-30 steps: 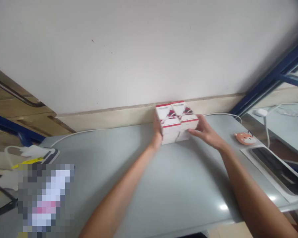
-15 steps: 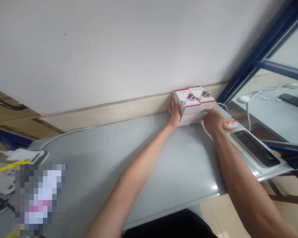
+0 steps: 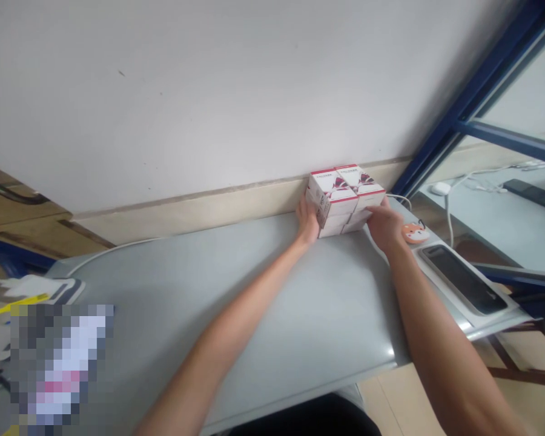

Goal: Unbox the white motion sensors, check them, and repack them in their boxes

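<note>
A stack of white boxes with red edges and a dark red print stands on the grey table, against the beige skirting of the wall. My left hand presses flat on the stack's left side. On the opposite side, my right hand has its fingers against the lower right of the boxes. Between them, the two hands hold the stack. The back of the stack is hidden.
An orange fox-faced trinket lies just right of my right hand. Beyond it, a dark tablet-like device sits on a white sheet. A white cable runs behind the boxes. A pixelated object covers the lower left.
The whole view has shifted, and the stack sits slightly lower and further left in it. Both hands stay on the boxes, and the right hand is lower on them than before.
</note>
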`<control>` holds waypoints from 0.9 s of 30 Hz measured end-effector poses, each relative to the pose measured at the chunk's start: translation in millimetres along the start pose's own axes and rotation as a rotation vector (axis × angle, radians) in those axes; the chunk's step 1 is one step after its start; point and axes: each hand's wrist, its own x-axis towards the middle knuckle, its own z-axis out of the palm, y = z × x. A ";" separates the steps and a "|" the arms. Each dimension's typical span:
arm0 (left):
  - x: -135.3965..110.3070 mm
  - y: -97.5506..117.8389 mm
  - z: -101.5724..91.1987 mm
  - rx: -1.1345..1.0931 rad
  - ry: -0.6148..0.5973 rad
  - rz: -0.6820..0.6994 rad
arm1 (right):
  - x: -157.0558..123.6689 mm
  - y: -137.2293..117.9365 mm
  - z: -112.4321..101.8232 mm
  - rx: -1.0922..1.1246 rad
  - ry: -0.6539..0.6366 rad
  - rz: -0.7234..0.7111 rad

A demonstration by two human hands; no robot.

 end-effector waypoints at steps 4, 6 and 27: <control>-53.7 -5.9 -58.7 0.054 -0.084 -0.009 | 0.3 -0.9 2.9 -0.179 0.219 -0.258; -81.3 -5.9 -88.2 0.081 -0.145 0.008 | -6.4 -12.0 11.8 -0.358 0.353 -0.488; -113.4 18.4 -115.0 0.428 -0.300 0.146 | -50.0 -52.7 83.8 -1.156 -0.044 -0.723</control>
